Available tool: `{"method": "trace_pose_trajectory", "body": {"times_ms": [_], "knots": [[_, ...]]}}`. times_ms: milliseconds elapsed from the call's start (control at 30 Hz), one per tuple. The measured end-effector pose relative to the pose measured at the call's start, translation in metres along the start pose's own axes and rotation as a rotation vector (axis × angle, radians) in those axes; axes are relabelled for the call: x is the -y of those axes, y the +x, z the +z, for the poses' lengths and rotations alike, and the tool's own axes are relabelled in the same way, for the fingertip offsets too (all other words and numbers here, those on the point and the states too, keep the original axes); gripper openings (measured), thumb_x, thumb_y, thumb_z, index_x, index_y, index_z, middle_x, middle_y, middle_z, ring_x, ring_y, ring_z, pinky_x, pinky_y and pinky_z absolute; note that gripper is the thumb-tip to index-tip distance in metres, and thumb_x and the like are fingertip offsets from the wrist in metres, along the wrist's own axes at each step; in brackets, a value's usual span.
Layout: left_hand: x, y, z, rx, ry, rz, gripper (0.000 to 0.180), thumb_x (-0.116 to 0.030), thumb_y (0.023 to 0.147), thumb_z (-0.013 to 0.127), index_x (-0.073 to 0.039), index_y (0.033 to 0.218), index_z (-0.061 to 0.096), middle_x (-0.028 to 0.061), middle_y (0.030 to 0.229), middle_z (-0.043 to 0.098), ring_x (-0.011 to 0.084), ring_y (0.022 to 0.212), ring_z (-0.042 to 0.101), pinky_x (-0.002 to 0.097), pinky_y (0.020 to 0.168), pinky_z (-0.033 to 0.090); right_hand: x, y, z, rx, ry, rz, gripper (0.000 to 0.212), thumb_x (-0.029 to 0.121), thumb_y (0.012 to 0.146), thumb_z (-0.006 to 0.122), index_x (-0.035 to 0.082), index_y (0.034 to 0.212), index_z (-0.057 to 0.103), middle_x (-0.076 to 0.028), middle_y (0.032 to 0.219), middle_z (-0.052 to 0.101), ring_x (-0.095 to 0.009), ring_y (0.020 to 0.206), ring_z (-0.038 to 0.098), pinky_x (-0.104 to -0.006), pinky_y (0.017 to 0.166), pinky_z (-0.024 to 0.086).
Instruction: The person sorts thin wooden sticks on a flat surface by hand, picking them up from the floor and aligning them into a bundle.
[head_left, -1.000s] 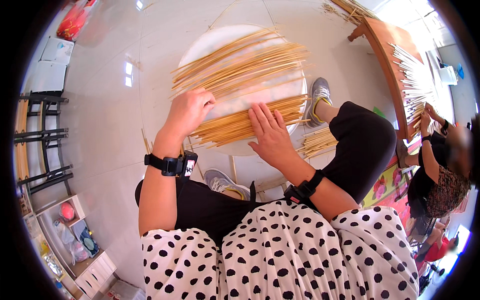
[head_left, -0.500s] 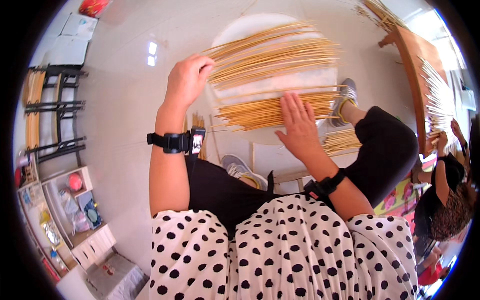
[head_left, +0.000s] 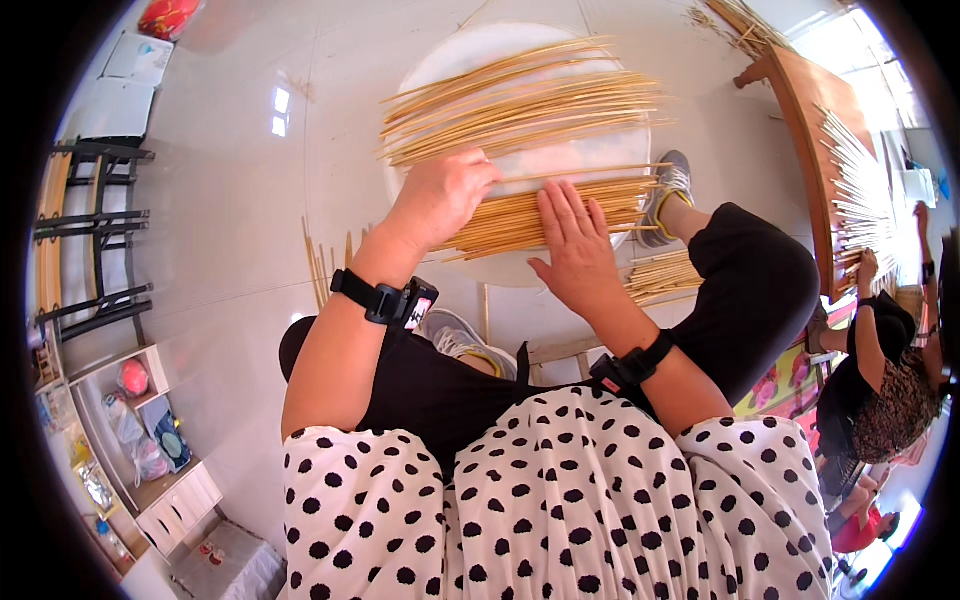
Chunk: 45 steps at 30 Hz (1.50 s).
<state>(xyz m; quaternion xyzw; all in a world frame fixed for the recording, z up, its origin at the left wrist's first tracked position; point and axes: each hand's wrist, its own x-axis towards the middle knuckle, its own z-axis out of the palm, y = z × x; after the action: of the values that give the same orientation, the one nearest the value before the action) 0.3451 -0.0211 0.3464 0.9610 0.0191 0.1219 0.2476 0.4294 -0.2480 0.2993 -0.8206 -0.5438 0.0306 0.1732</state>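
Across a round white board (head_left: 465, 50) lie thin tan sticks, in a loose far group (head_left: 540, 105) and a denser near pile (head_left: 510, 222). My right hand (head_left: 577, 240) rests flat on the near pile, fingers stretched out. Over the left part of that pile is my left hand (head_left: 445, 197), its fingers pinched together. A single stick (head_left: 590, 172) runs rightward from its fingertips, in the gap between the two groups. The fingers hide its left end.
More sticks (head_left: 665, 275) lie by my right knee, others (head_left: 318, 265) left of my left forearm. At right, a brown wooden table (head_left: 800, 130) bears pale sticks (head_left: 855, 190), with another person's hand (head_left: 868, 265) at them. Black folded frames (head_left: 100, 225) and shelves (head_left: 150, 440) stand left.
My left hand has moved right and nearer, from the left ends of the far group to the single stick above the near pile. My right hand stays on the near pile.
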Motion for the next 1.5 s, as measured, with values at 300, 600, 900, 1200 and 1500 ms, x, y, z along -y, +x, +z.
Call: {"method": "trace_pose_trajectory", "body": {"times_ms": [300, 600, 900, 1200, 1500], "knots": [[-0.007, 0.007, 0.016, -0.041, 0.076, 0.050, 0.018, -0.002, 0.081, 0.063, -0.008, 0.094, 0.075, 0.0076, 0.080, 0.063, 0.0301, 0.079, 0.066, 0.0412, 0.068, 0.054, 0.001, -0.001, -0.001, 0.021, -0.008, 0.011, 0.098, 0.032, 0.074, 0.083, 0.000, 0.154, 0.036, -0.014, 0.162, 0.034, -0.029, 0.152, 0.029, -0.0484, 0.122, 0.024], [-0.009, 0.007, 0.015, 0.034, 0.059, 0.017, 0.023, 0.001, 0.080, 0.060, -0.009, 0.095, 0.076, 0.0097, 0.080, 0.062, 0.0328, 0.078, 0.065, 0.0434, 0.066, 0.053, -0.001, -0.001, -0.001, 0.028, 0.033, 0.010, 0.097, 0.029, 0.076, 0.082, -0.001, 0.155, 0.035, -0.015, 0.163, 0.031, -0.030, 0.153, 0.027, -0.0486, 0.123, 0.022], [-0.015, 0.006, 0.014, 0.049, 0.128, 0.027, 0.011, -0.001, 0.078, 0.060, -0.006, 0.082, 0.068, 0.0107, 0.079, 0.060, 0.0335, 0.075, 0.065, 0.0441, 0.064, 0.053, 0.001, -0.002, -0.002, 0.026, 0.032, 0.014, 0.099, 0.029, 0.075, 0.083, 0.002, 0.156, 0.033, -0.013, 0.164, 0.031, -0.029, 0.153, 0.027, -0.0479, 0.122, 0.023], [-0.026, 0.003, 0.014, 0.061, 0.189, 0.045, 0.007, -0.005, 0.081, 0.060, -0.006, 0.083, 0.066, 0.0090, 0.084, 0.061, 0.0298, 0.081, 0.067, 0.0408, 0.068, 0.056, 0.000, -0.001, -0.002, 0.011, 0.044, 0.007, 0.097, 0.028, 0.074, 0.083, -0.001, 0.154, 0.035, -0.013, 0.163, 0.031, -0.029, 0.153, 0.027, -0.0475, 0.122, 0.023], [-0.027, -0.003, 0.015, 0.063, 0.196, 0.050, 0.003, -0.007, 0.083, 0.061, -0.005, 0.082, 0.063, 0.0078, 0.086, 0.061, 0.0271, 0.087, 0.066, 0.0391, 0.070, 0.057, 0.001, -0.001, -0.003, 0.029, 0.037, 0.011, 0.097, 0.028, 0.075, 0.083, 0.000, 0.154, 0.035, -0.013, 0.164, 0.029, -0.029, 0.153, 0.025, -0.0474, 0.123, 0.023]]}}
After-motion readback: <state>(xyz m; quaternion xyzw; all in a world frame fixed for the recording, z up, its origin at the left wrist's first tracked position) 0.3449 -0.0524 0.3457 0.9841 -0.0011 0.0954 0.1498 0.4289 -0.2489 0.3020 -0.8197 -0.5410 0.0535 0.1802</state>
